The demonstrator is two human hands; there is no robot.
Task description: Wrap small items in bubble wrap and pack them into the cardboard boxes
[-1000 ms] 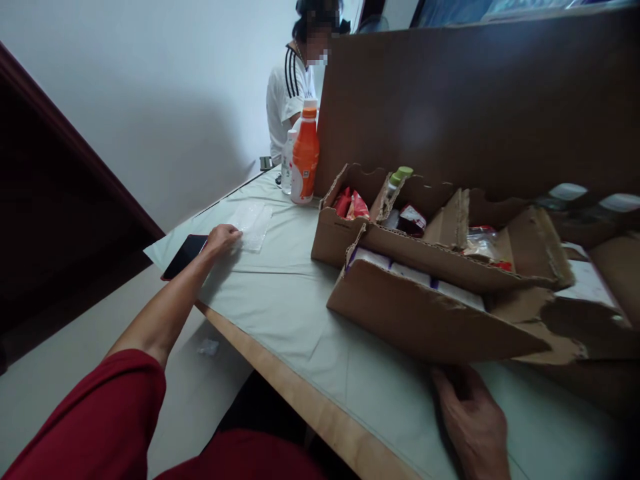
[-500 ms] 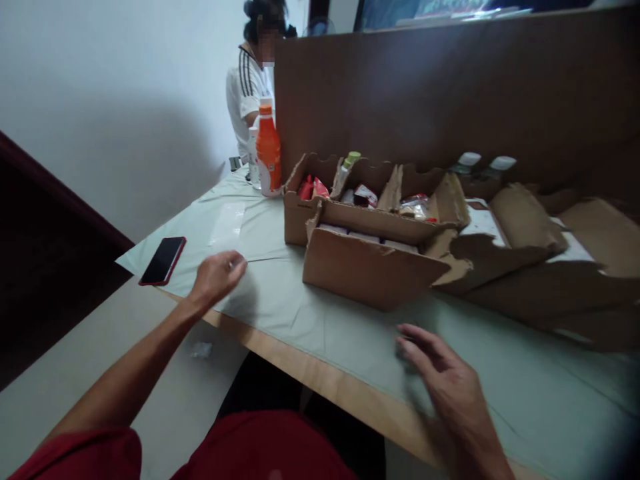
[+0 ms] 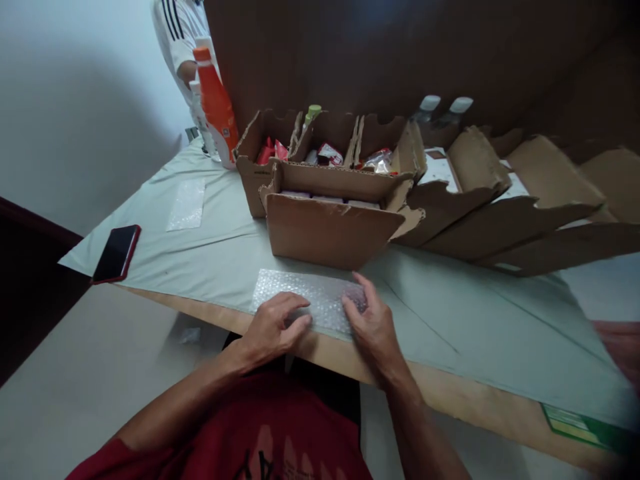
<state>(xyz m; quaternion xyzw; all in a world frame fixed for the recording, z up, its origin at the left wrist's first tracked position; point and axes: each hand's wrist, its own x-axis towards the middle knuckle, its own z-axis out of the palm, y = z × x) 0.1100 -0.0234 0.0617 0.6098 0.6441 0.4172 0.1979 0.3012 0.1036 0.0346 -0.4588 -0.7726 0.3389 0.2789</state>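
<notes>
A sheet of clear bubble wrap (image 3: 305, 293) lies flat on the pale cloth at the table's near edge. My left hand (image 3: 273, 327) rests on its near left part with fingers spread. On the sheet's right end lies my right hand (image 3: 370, 323), fingers pressing down. Just beyond the sheet stands an open cardboard box (image 3: 325, 227) with white items inside. Behind it a divided cardboard box (image 3: 260, 167) holds red packets and a green-capped bottle.
A second bubble wrap piece (image 3: 187, 203) lies at the left, with a red-cased phone (image 3: 116, 253) near the table corner. An orange bottle (image 3: 216, 107) stands at the back beside another person in a white striped shirt (image 3: 175, 27). Torn cardboard flaps (image 3: 525, 220) spread to the right.
My left hand came back from the far bubble wrap by the phone. Both hands now rest on a bubble wrap sheet in front of the box. The view tilted down.
</notes>
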